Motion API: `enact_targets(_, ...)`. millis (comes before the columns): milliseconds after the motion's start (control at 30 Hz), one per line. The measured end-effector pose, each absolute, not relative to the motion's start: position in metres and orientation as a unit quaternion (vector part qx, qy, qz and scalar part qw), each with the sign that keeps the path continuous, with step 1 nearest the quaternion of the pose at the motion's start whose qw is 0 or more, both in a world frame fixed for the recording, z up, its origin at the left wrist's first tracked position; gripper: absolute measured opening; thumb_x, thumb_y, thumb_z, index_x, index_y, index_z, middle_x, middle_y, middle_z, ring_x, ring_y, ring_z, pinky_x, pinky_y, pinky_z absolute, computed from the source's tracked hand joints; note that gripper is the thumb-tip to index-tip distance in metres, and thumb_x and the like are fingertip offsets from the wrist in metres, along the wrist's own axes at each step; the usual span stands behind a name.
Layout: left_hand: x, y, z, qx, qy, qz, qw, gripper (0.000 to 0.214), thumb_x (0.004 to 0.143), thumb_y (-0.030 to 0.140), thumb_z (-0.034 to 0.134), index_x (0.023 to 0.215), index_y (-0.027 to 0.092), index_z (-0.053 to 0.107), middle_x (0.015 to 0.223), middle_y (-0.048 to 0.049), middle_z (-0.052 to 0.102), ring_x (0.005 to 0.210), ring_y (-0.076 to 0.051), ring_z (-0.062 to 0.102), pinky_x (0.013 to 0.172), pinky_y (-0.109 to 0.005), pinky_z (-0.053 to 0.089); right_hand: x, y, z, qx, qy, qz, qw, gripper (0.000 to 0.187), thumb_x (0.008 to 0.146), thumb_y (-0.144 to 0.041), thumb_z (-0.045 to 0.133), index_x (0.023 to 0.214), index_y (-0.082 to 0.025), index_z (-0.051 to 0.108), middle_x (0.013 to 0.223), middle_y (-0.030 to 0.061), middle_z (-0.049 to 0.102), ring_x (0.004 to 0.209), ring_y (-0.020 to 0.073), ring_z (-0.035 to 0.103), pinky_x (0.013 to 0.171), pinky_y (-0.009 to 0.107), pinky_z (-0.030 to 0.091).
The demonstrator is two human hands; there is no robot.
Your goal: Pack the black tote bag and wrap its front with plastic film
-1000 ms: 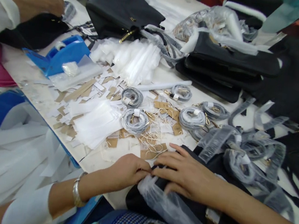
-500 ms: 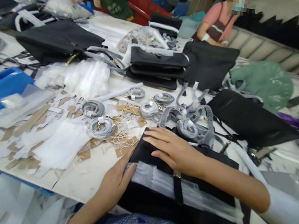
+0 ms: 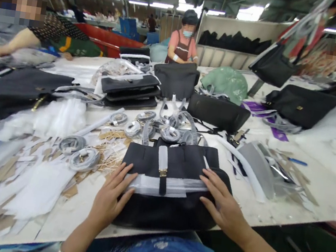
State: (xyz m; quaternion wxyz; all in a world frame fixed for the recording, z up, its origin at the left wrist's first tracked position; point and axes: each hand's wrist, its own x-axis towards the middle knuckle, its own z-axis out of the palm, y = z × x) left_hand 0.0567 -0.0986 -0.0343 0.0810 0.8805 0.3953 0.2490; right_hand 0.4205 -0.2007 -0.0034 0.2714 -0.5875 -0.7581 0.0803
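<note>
A black handbag [image 3: 167, 212] lies at the table's front edge, close to my body. Clear plastic film [image 3: 143, 184] runs across its front, and a short strap with a gold buckle [image 3: 162, 172] crosses the film at the middle. My left hand [image 3: 113, 193] rests on the bag's left side, fingers spread over the film's end. On the right side, my right hand [image 3: 222, 203] lies with fingers apart, its tips at the film's other end. Behind the bag sit wrapped handles and coiled straps [image 3: 170, 134] in grey wrapping.
White and brown paper strips [image 3: 38, 191] spread over the table's left, beside more coiled straps [image 3: 84, 158]. Other black bags [image 3: 219, 112] stand farther back, near a green plastic bundle [image 3: 226, 84]. A blue pen [image 3: 298, 161] lies at right. Two co-workers are across the table.
My right hand has moved from the bag's upper left to its right side. My left hand stays at the left side. The bag now lies squarer to me, and the view has swung up and right.
</note>
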Motion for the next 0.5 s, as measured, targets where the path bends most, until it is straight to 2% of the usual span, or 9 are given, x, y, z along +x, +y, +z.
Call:
enact_targets(133,0.057,-0.110,-0.046,0.813,0.480,0.314,0.104,0.042,0.097,0.037,0.049,0.137,0.027,0.052,0.161,-0.0051,0.025,0.145,-0.030,0.029,0.120,-0.051,0.027,0.424,-0.221,-0.009,-0.639,-0.651,0.157,0.378,0.053,0.094,-0.037,0.060,0.144,-0.029,0.044,0.150,0.0071,0.043,0.137,0.0262,0.043,0.114,0.044,0.040)
enact_targets(267,0.056,-0.114,-0.052,0.729,0.578,0.334,0.154,0.065,0.093,0.051,0.049,0.150,0.026,0.032,0.156,-0.0077,0.036,0.143,-0.031,0.034,0.118,-0.051,0.028,0.427,-0.218,-0.011,-0.635,-0.524,0.308,0.477,0.059,0.092,-0.043,0.061,0.145,-0.023,0.042,0.144,0.0110,0.050,0.128,0.0255,0.053,0.108,0.043,0.047)
enact_targets(367,0.053,-0.111,-0.052,0.675,0.646,0.312,0.173,0.075,0.088,0.059,0.052,0.152,0.027,0.030,0.150,-0.0085,0.044,0.139,-0.034,0.040,0.114,-0.051,0.035,0.433,-0.213,-0.002,-0.623,-0.513,0.379,0.453,0.060,0.089,-0.044,0.065,0.140,-0.020,0.047,0.133,0.0111,0.060,0.119,0.0250,0.060,0.107,0.043,0.047)
enact_targets(500,0.056,-0.112,-0.047,0.648,0.679,0.298,0.172,0.075,0.087,0.060,0.052,0.150,0.024,0.033,0.146,-0.0090,0.050,0.137,-0.033,0.043,0.113,-0.048,0.038,0.441,-0.219,0.011,-0.679,-0.546,0.325,0.369,0.065,0.081,-0.044,0.074,0.137,-0.021,0.051,0.127,0.0109,0.063,0.119,0.0284,0.058,0.107,0.048,0.043)
